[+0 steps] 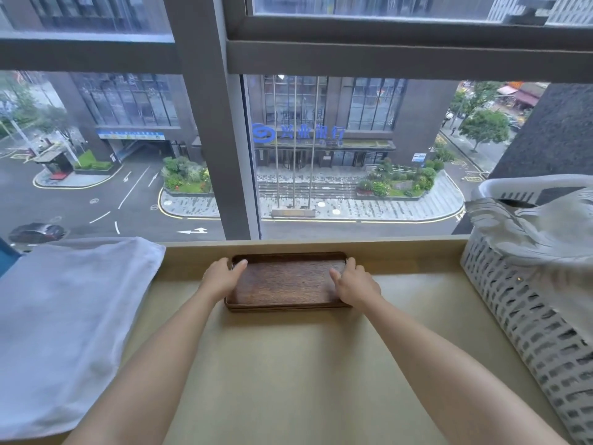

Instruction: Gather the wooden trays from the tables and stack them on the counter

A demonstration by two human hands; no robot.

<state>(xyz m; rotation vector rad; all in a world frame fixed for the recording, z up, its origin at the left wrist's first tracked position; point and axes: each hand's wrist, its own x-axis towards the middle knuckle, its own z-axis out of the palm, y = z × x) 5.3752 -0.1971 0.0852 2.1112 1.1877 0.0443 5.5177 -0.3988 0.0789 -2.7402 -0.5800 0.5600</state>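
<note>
A dark wooden tray (287, 281) lies on the beige counter (288, 364) close to the window. At its front edge a second rim shows beneath it, so it rests on at least one other tray. My left hand (223, 277) grips the tray's left end, thumb over the rim. My right hand (353, 282) grips the right end the same way. Both forearms reach forward across the counter.
A folded white towel (64, 316) covers the counter's left side. A white plastic laundry basket (526, 300) with cloth in it stands at the right. A large window (208, 123) with a grey frame rises directly behind the tray.
</note>
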